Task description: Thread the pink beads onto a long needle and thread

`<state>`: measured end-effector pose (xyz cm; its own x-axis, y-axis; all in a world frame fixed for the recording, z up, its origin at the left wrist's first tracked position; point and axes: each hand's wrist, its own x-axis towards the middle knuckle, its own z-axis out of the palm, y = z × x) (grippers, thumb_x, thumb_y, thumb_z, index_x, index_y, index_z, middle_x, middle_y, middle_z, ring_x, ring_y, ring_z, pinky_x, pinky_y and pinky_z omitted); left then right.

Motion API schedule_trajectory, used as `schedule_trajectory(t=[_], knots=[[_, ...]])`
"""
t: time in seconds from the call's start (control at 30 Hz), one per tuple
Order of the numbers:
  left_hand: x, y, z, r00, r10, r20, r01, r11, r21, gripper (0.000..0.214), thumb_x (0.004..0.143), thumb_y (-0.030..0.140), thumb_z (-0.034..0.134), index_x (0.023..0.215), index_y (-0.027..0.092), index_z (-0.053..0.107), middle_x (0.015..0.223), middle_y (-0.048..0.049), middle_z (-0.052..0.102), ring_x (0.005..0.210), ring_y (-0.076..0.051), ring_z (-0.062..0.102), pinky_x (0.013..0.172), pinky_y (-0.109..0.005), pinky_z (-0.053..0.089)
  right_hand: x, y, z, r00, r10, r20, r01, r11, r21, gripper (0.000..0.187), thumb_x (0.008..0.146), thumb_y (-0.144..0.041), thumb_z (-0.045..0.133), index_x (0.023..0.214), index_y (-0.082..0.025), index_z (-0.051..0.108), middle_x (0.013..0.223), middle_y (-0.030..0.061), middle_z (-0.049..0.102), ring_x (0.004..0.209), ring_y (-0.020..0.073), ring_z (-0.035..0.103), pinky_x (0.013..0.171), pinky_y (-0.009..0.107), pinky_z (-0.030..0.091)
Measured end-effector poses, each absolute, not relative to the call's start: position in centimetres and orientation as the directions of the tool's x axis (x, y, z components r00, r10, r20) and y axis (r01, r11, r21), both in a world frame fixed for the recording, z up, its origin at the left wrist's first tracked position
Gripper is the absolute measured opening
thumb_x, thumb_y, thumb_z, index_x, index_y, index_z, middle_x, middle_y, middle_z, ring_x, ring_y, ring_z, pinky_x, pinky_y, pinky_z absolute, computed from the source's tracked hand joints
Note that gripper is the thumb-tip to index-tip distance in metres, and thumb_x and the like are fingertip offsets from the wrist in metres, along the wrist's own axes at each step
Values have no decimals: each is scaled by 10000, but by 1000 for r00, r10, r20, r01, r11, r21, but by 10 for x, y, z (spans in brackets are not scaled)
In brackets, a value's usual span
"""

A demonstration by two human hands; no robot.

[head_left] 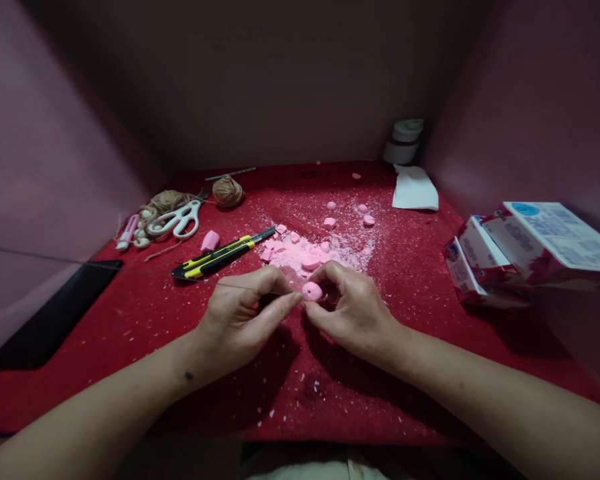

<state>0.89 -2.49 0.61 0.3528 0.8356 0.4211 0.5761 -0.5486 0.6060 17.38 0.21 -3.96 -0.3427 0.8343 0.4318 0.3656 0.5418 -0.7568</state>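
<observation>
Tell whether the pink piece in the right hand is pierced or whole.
Pierced: the pink piece shows a small dark hole. Depth: cannot tell.

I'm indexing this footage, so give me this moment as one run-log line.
left hand: pinching thin strand | right hand: holding pink piece, hole visible | beyond hands: pink powder, yellow-and-black utility knife

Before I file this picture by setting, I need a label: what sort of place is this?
Probably a small craft workspace, though whether at home or in a workshop I cannot tell. A utility knife, a ball of twine and pink crumbs on the red cloth suggest it.
</observation>
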Motion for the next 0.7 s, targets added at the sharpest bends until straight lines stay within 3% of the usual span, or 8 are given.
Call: schedule_trajectory(t=[0.2,0.43,0.57,0.7], knots=[[8,-24,2,394,811,433,602,-584,544,127,819,130,547,694,135,561,576,25,542,495,-60,463,479,-171,368,174,2,-39,-358,834,420,402,543,-737,48,698,-141,532,718,-169,499,649,-1,535,592,114,459,581,258,372],[10,-24,0,477,745,467,671,-651,354,151,805,99,539,660,142,534,532,52,482,445,-44,393,447,-163,311,174,1,-41,-363,828,427,481,559,-676,51,719,-148,514,720,-176,471,660,4,519,600,120,443,596,266,356],[12,-22,-3,456,776,436,659,-624,421,137,811,118,534,676,145,544,553,47,509,462,-49,428,455,-156,331,174,0,-43,-376,807,455,527,591,-611,79,726,-146,503,693,-185,442,665,11,513,623,134,444,617,280,348],[13,-18,-1,408,845,346,602,-534,593,151,825,159,522,681,139,566,570,32,545,498,-62,473,483,-158,377,173,-1,-44,-400,785,472,527,619,-582,47,733,-157,500,714,-180,463,696,28,536,660,149,464,646,289,360]])
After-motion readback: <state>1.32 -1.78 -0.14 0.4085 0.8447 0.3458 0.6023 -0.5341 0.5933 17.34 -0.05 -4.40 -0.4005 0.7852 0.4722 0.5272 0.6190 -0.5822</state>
